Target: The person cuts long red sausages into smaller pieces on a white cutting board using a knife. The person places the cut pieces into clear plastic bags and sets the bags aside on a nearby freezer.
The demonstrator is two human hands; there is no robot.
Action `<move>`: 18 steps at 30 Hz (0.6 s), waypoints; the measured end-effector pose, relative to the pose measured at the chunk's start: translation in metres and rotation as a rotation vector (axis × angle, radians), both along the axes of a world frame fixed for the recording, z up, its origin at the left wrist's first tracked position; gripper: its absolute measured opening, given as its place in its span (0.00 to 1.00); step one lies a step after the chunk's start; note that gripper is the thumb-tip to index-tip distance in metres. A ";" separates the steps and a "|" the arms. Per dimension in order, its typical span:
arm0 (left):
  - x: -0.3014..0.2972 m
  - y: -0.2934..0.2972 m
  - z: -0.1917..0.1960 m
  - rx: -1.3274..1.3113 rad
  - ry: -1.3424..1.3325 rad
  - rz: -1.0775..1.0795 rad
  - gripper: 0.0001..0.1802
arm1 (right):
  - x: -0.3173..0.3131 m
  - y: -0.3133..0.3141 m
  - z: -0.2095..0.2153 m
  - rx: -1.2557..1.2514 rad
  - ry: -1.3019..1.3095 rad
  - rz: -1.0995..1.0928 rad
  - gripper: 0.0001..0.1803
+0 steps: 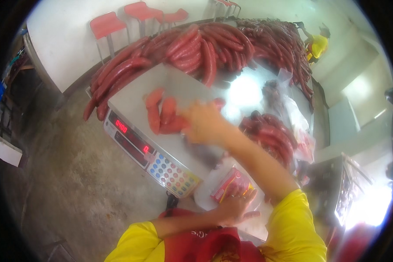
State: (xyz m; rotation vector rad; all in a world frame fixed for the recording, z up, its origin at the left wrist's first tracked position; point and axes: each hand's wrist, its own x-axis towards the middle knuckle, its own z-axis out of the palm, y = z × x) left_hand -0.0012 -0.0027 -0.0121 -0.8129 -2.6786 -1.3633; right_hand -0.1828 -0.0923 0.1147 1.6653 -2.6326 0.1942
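My right hand [203, 122] reaches over the steel pan of a digital scale [131, 102], blurred with motion, its fingers at a small group of red sausages [161, 115] lying on the pan. Whether it grips one I cannot tell. My left hand [233, 205] is low near my body, holding a clear plastic bag with a red and yellow label [231, 183]; the fingers press on the bag's front. I wear yellow sleeves and a red apron.
A big heap of long red sausages [196, 52] covers the table behind the scale. More sausages [270, 135] lie in clear plastic to the right. Red chairs [107, 24] stand at the back. A person in yellow [316, 43] works at the far right. Concrete floor [65, 174] lies left.
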 end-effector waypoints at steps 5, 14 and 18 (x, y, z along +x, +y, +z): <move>-0.001 -0.002 0.008 0.020 0.005 0.007 0.45 | 0.027 0.017 -0.021 -0.072 0.167 0.019 0.13; 0.007 0.004 0.032 -0.055 0.088 -0.021 0.29 | 0.041 0.022 -0.019 -0.309 -0.207 -0.187 0.15; 0.008 0.011 0.011 -0.372 0.310 0.182 0.29 | 0.071 0.141 0.005 -0.522 -0.418 -0.330 0.13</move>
